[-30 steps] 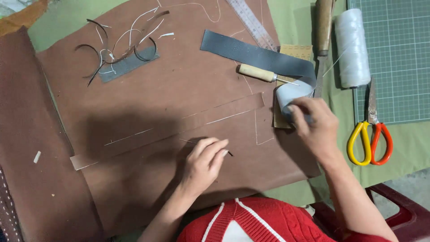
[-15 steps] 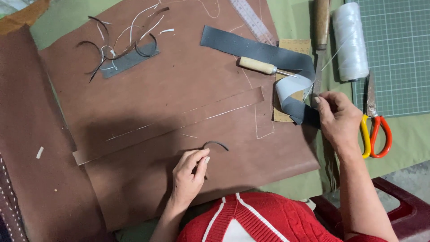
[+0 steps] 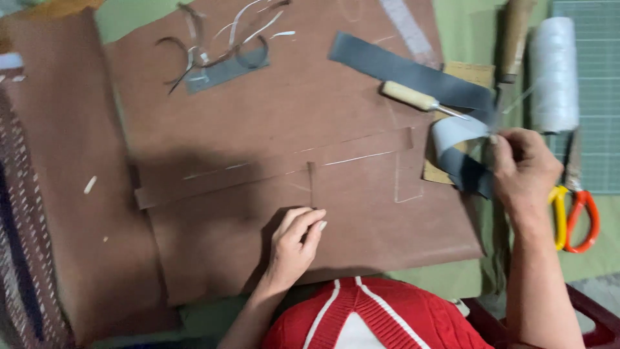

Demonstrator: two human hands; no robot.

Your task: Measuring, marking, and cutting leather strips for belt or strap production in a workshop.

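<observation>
While bent, grey strip (image 3: 460, 150) in rt hand (image 3: 526, 169)

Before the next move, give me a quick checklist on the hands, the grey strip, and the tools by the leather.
1. Right hand grips the grey strip at its folded end: ok.
2. Left hand rests flat on the brown leather sheet, holding nothing: ok.
3. Wooden-handled awl lies on the grey strip, metal tip pointing toward the right hand and close to it: not ok.
4. Scissors with yellow and orange handles lie just right of the right hand, blades hidden: cannot tell if closed.
5. Spool of white thread lies on its side by the cutting mat: ok.
6. Scrap trimmings sit at the far edge, apart from both hands: ok.
</observation>
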